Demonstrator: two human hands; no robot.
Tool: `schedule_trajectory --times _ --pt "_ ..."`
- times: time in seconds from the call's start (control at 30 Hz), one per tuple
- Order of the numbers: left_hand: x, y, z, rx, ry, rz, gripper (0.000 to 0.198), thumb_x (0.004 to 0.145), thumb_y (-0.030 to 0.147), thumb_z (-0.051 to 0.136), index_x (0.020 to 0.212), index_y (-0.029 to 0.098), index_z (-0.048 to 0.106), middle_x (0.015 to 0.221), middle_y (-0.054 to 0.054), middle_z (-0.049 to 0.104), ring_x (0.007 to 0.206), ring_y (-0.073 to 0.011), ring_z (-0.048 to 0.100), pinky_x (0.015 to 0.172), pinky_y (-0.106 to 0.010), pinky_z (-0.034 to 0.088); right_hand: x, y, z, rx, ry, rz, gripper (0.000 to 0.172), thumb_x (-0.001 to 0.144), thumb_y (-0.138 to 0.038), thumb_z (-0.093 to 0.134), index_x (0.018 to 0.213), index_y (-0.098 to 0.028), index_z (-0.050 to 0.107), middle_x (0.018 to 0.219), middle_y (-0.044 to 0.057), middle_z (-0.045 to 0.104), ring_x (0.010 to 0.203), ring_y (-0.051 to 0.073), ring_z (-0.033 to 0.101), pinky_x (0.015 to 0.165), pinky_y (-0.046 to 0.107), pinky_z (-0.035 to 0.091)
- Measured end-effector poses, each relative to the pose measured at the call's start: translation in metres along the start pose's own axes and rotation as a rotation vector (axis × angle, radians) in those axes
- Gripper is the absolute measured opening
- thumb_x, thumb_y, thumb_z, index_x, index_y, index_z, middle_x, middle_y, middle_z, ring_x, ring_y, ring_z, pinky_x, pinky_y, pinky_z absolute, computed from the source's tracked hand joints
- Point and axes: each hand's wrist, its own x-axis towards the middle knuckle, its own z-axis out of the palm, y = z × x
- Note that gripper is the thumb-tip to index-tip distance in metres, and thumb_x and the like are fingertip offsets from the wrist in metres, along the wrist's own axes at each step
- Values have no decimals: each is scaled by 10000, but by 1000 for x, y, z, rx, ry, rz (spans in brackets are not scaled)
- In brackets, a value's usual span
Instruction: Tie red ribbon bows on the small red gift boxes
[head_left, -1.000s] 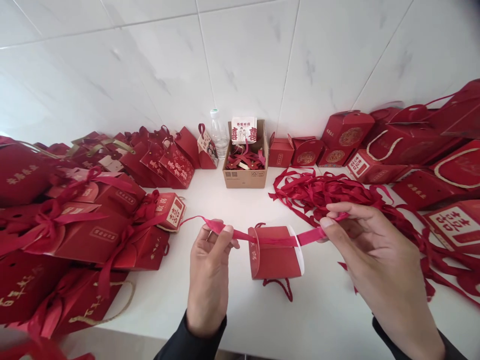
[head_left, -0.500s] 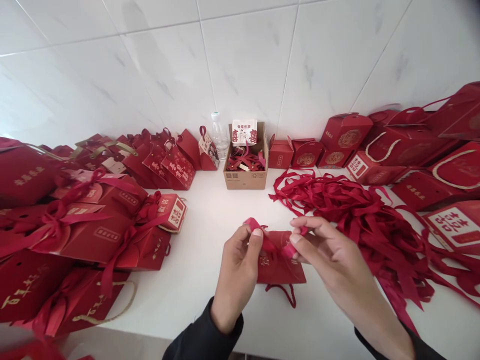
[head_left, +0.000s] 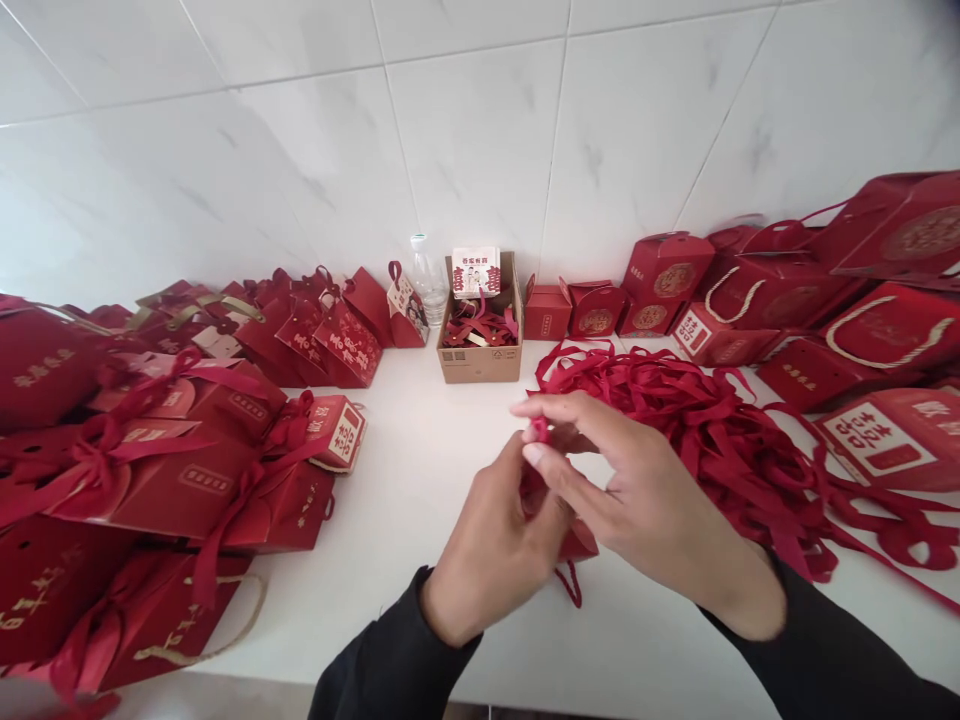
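Both hands meet over a small red gift box (head_left: 579,543) near the front of the white table (head_left: 420,450); the box is mostly hidden beneath them. My left hand (head_left: 491,545) is closed on a red ribbon (head_left: 538,430) that is threaded through the box. My right hand (head_left: 637,490) crosses over the left, its thumb and fingers pinching the same ribbon, index finger stretched out to the left. A red cord loop (head_left: 571,585) of the box pokes out below the hands.
A heap of loose red ribbons (head_left: 720,430) lies right of the hands. Ribbon-tied red boxes (head_left: 187,470) crowd the left side, and red bags with rope handles (head_left: 862,340) the right. A cardboard box (head_left: 480,345) and a water bottle (head_left: 427,280) stand by the tiled wall.
The hands, first stretched apart pulling the ribbon taut through the box, came together over it. They now overlap, working the ribbon ends, and the box is largely covered.
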Motion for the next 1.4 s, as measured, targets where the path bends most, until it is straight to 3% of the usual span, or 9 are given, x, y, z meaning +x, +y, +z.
schedule_trajectory --times 0.17,0.4,0.6,0.7,0.83,0.93,1.03,1.2,1.4 --pt "9 -12 -9 -87 -1 -46 345 1049 459 493 1088 178 689 909 -48 692 836 -204 613 825 -326 498 -7 17 1 67 -145 71 584 1117 -344 446 1665 -372 248 1522 86 597 1373 256 599 1087 464 546" --pt "9 -10 -14 -120 -17 -137 449 923 622 639 791 194 660 702 1 608 679 -164 515 649 -280 433 -9 21 -4 31 -255 49 583 1127 -343 385 1679 -430 218 1701 0 392 1493 245 477 1219 491 419" --pt "8 -12 -16 -168 33 -213 537 968 588 552 583 215 561 547 7 503 568 -152 461 619 -310 406 1 26 -14 -84 -312 157 515 1076 -421 485 1578 -314 468 1258 71 723 1221 269 670 1096 506 513" --pt "7 -14 -18 -223 71 -233 470 983 533 544 675 203 675 593 -19 607 655 -184 581 739 -332 474 1 22 -25 -126 -241 196 388 1051 -431 529 1394 -295 646 1018 38 736 962 232 717 938 420 580" --pt "6 -15 -21 -372 48 -233 283 929 444 684 878 182 779 813 -52 742 801 -190 656 844 -327 508 -3 16 -35 19 -298 322 350 1045 -523 539 1290 -310 670 783 -17 707 688 184 681 624 290 566" --pt "5 -16 -23 -285 26 -214 146 870 317 756 865 177 796 865 -60 754 759 -177 644 772 -312 513 -5 22 -31 18 -247 383 342 1059 -533 506 1222 -305 702 838 6 743 795 209 719 713 315 584" --pt "4 -19 -19 -8 142 -51 163 879 163 678 955 208 815 895 -52 771 824 -197 683 798 -317 528 -4 33 -17 29 -268 407 340 1064 -483 495 1221 -309 742 1057 46 776 1012 260 725 848 385 580" --pt "3 -29 -9 245 327 257 290 895 74 592 963 255 807 981 -47 780 914 -205 736 832 -308 565 -4 40 -3 154 -383 413 324 1052 -423 509 1193 -296 772 912 25 767 844 241 708 763 373 575" --pt "1 -31 -7 255 354 228 120 872 118 691 914 214 749 884 -31 770 813 -180 721 772 -286 569 -6 41 -8 228 -385 414 217 1014 -383 585 932 -246 731 897 4 746 790 192 670 695 299 523"
